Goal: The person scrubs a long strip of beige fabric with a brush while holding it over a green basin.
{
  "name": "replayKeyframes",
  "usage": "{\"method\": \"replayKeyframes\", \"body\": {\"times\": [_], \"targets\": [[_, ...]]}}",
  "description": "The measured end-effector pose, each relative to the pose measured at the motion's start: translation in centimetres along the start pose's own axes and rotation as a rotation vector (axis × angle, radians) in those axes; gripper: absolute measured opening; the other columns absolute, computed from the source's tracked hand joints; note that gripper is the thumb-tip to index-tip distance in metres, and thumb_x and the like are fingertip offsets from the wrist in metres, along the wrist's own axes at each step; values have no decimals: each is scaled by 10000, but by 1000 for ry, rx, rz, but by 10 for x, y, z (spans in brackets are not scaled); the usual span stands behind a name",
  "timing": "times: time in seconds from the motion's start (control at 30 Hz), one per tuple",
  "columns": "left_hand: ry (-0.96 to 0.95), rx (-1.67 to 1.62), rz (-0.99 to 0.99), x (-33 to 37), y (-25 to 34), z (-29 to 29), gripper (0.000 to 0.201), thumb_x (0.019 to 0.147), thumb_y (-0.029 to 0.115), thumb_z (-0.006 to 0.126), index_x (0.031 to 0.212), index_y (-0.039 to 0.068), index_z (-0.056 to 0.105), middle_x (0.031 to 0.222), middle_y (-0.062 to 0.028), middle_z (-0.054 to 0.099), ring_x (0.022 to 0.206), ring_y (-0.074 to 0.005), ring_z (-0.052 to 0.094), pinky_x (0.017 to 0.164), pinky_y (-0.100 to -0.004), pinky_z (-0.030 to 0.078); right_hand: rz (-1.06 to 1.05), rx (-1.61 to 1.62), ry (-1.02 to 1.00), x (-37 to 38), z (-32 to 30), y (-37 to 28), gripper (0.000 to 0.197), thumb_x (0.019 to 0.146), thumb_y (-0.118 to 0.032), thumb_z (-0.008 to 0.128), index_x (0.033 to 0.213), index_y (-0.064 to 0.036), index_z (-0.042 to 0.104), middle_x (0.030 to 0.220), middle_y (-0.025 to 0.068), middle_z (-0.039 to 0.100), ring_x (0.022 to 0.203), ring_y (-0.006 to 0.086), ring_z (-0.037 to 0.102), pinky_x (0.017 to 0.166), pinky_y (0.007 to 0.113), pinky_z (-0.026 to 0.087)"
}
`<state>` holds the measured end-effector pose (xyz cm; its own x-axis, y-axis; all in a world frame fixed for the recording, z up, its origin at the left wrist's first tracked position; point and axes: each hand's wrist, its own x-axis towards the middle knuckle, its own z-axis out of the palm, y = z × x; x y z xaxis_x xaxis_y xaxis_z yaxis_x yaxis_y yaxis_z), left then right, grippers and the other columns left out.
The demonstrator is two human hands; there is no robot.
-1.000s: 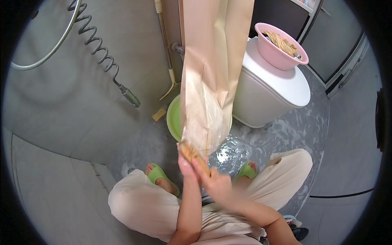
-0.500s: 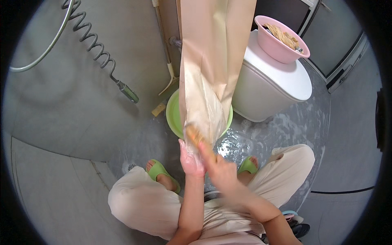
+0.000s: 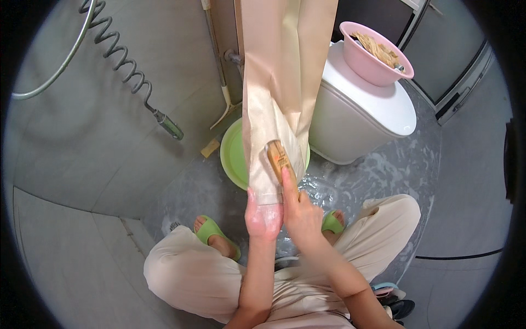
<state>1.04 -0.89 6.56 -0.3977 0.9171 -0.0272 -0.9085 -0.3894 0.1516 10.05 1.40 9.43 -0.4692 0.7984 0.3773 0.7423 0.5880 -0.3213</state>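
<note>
A long beige cloth garment [image 3: 271, 71], apparently trousers, hangs from the top of the view, its lower end wet and pale. My left hand [image 3: 264, 220] is at the hem, palm up with soapy wetness on it. The thumb shows at the cloth's left edge; the fingers are hidden by the cloth. My right hand [image 3: 300, 211] is closed around a wooden scrubbing brush [image 3: 278, 159], forefinger stretched along its back. The brush lies against the wet cloth above the hem. Below the garment stands a light green basin [image 3: 233, 159], partly covered by it.
A white toilet [image 3: 350, 107] at the right carries a pink basin [image 3: 372, 60] with beige cloth inside. Foamy water wets the grey floor [image 3: 378, 164]. A coiled hose [image 3: 123, 63] with a green sprayer hangs left. A squeegee [image 3: 222, 82] leans by the wall near a yellowish block [image 3: 210, 147].
My right hand has moved the brush up and slightly right over the cloth, away from the hem. My left hand has shifted slightly right, and the hem now shows.
</note>
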Motion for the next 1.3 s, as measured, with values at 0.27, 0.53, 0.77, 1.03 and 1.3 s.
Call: {"method": "replayKeyframes", "body": {"times": [0.27,0.53,0.77,1.03,1.3], "targets": [[-110,-163,3,1,-1,-16,569,999,399,344,1419,16,325,1437,-132,398,1330,-281,366,1129,-429,241,-8,-21,-188,-34,-4,3,669,854,-118,525,1479,-176,292,657,113,505,408,258,521,358,414,437],[-66,-133,30,1,14,-23,582,995,423,340,1432,40,317,1456,-117,378,1354,-285,333,1139,-437,220,-57,53,-213,-55,-15,-7,700,832,-101,554,1476,-197,299,683,126,517,416,259,528,356,417,431],[-26,-96,50,5,1,0,580,1000,414,336,1434,31,311,1472,-109,357,1371,-279,304,1152,-429,184,2,43,-51,-13,3,7,675,851,-114,525,1478,-191,290,693,128,505,418,268,535,368,401,448],[-12,-81,-8,2,-1,-19,552,1008,419,306,1401,35,360,1398,-118,445,1278,-280,431,1097,-428,302,-38,71,-134,-26,5,6,663,855,-124,539,1472,-203,311,687,130,513,422,273,544,371,427,449],[30,216,90,4,-1,-16,502,979,209,416,1416,-13,306,1428,-143,405,1321,-290,390,1126,-435,276,175,689,-79,46,-8,12,545,938,-123,489,1457,-137,323,923,242,631,661,398,627,584,443,492]]}}
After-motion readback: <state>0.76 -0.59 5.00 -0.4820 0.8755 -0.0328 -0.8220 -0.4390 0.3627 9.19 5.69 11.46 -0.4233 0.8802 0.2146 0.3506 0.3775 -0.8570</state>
